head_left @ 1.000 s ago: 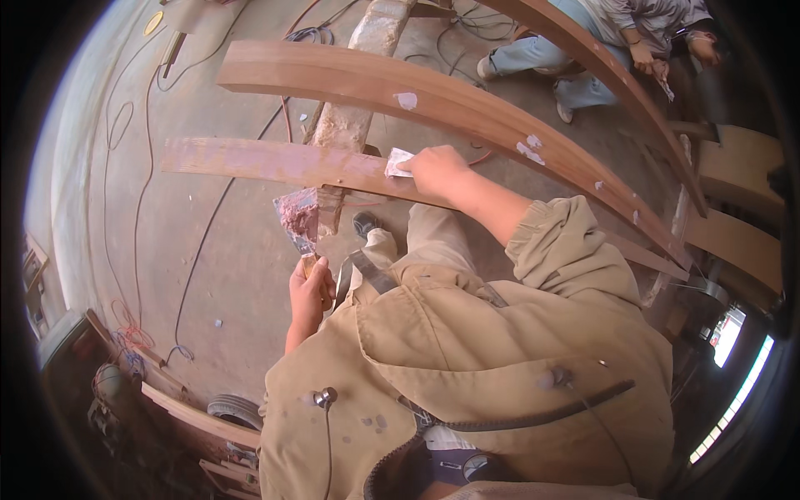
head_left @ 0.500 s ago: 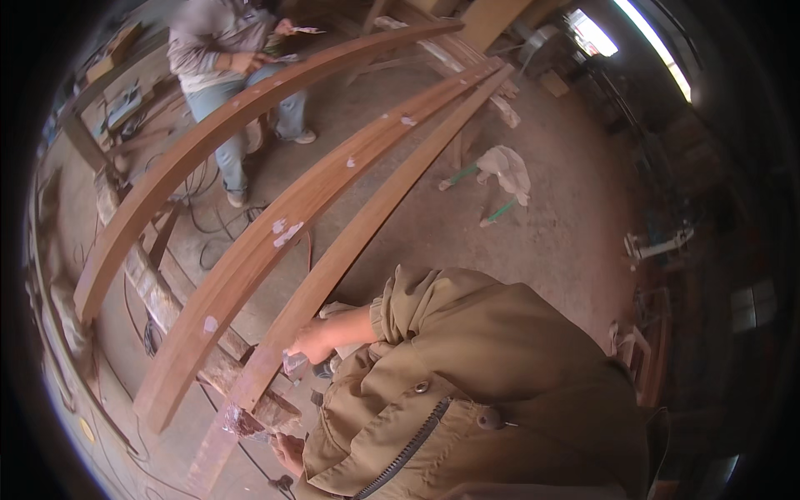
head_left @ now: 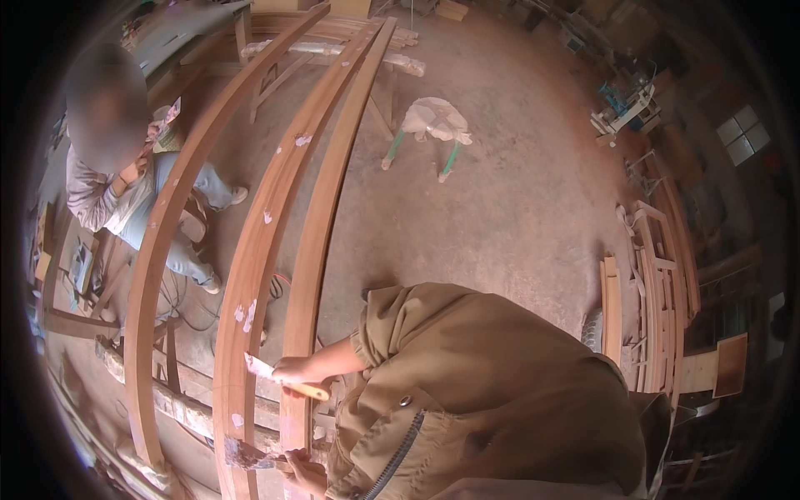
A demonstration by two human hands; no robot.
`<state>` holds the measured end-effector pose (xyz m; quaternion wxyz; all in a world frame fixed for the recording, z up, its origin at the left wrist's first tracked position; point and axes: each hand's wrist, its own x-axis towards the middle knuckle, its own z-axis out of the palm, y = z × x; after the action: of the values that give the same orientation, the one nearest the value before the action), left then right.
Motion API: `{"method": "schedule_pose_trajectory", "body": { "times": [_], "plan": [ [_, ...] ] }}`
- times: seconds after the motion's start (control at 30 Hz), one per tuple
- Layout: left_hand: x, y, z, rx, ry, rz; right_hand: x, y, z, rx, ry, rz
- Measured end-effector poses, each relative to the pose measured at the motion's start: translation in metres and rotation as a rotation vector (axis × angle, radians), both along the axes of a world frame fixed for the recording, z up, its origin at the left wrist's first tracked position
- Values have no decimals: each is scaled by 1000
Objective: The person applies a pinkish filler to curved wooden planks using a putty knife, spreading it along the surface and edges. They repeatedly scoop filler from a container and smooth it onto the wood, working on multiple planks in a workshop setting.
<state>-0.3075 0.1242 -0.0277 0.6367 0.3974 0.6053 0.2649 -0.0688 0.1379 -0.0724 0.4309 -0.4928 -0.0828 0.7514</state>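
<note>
Over my remote feed, I see the R hand [head_left: 293, 369] gripping a putty knife [head_left: 260, 367], its wood handle [head_left: 315, 391] jutting out to the right of the fist, its pale-smeared blade pointing left over the edge of the middle beam [head_left: 277, 193]; whether it touches, I can't tell. Just below the R hand, the L hand [head_left: 307, 473] is closed around a scraper [head_left: 258, 461] loaded w/ dull pinkish-purple filler [head_left: 240, 450], over that beam's near end. Directly under the R hand runs the slim beam [head_left: 329, 217]; both timbers stretch away from the hands & nearly meet at the far end. Pale patches [head_left: 250, 317] dot the middle beam ahead of the R hand, w/ another btwn the 2 tools. Farther left of both hands, a curved beam [head_left: 167, 200] stands apart, a co-worker [head_left: 96, 196] behind it. Well beyond the R hand, a cloth-draped stool [head_left: 436, 121] shows green legs; timber [head_left: 658, 275] stands far right.
</note>
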Motion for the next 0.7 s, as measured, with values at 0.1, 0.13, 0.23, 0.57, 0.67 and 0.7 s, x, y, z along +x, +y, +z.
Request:
{"method": "schedule_pose_trajectory", "body": {
  "times": [0.1,0.13,0.23,0.57,0.67,0.7],
  "plan": [
    [36,-9,7,18,-15,45,-15,22,12,34,160,-52],
    [49,-12,9,17,-7,46,-16,26,22,-20,188,-44],
    [99,-15,8,-4,-5,29,6,20,22,-1,191,-20],
    [341,-5,-13,-9,1,-68,229,19,-17,83,345,-66],
    [407,-5,-18,-30,-1,-115,309,1,1,87,166,-101],
    [431,-6,-17,-39,-6,-141,331,-4,1,133,120,-102]
  ]
}}
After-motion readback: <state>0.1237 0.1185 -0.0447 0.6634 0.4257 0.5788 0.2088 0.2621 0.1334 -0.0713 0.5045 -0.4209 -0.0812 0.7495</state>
